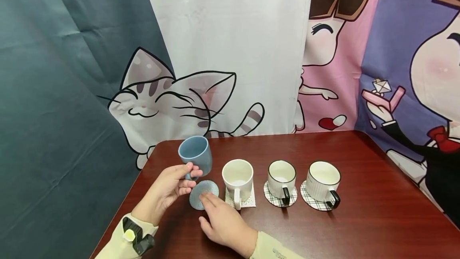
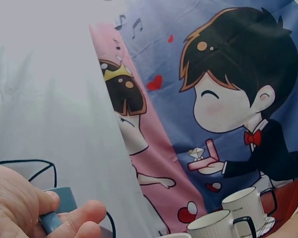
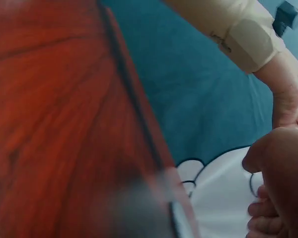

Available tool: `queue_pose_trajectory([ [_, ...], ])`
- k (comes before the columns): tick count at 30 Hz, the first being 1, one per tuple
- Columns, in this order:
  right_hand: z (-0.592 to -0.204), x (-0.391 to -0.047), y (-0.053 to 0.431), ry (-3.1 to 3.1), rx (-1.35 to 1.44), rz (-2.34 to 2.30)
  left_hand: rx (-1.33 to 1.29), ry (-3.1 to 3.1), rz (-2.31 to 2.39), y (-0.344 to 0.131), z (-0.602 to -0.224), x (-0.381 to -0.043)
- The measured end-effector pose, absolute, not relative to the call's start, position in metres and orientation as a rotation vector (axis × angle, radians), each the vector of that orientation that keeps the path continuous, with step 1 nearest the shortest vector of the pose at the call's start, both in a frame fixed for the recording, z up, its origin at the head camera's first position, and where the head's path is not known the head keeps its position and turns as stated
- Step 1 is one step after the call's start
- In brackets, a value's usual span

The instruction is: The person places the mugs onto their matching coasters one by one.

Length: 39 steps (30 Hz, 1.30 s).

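Observation:
My left hand (image 1: 167, 187) grips a blue mug (image 1: 201, 156) by its handle, at the left of the table. The mug tilts, its mouth upward. In the left wrist view a small part of the blue mug (image 2: 65, 197) shows between thumb and fingers. Just below the mug lies a round blue-grey coaster (image 1: 196, 200). My right hand (image 1: 229, 224) reaches over from the right with its fingers extended, their tips resting on the coaster's right part. At the right wrist view's edge, the right hand (image 3: 290, 171) overlaps the left one.
To the right, a white mug (image 1: 233, 177) stands on a square coaster (image 1: 250, 201). Beyond it, two white mugs with black handles, one nearer (image 1: 278, 185) and one farther right (image 1: 320, 185), stand on round checked coasters. A printed curtain (image 1: 233, 51) hangs behind the reddish-brown table (image 1: 373, 195).

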State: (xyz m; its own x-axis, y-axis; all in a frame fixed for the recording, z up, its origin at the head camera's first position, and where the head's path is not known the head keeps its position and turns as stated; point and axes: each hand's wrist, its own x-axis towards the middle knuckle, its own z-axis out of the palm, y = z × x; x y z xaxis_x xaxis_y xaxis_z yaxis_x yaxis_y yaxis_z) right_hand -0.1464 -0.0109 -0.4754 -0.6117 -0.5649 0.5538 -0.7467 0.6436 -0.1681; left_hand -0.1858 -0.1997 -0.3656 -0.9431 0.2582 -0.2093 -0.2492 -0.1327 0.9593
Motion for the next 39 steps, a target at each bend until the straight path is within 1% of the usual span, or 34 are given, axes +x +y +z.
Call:
queue_pose_trajectory([
  [6,-0.493,-0.146,-0.018,-2.613,0.983,0.443,0.014,1.775,2.137,-0.209,-0.385,-0.175],
  [15,-0.516,-0.156,-0.022,-2.711,0.887,0.335,-0.069,1.815,2.137,-0.208,-0.418,-0.174],
  [27,-0.526,-0.16,-0.024,-2.69,0.832,0.343,-0.141,1.862,2.135,-0.203,-0.447,-0.179],
  [39,-0.526,-0.16,-0.022,-2.722,0.788,0.331,-0.187,1.883,2.109,-0.205,-0.465,-0.182],
])
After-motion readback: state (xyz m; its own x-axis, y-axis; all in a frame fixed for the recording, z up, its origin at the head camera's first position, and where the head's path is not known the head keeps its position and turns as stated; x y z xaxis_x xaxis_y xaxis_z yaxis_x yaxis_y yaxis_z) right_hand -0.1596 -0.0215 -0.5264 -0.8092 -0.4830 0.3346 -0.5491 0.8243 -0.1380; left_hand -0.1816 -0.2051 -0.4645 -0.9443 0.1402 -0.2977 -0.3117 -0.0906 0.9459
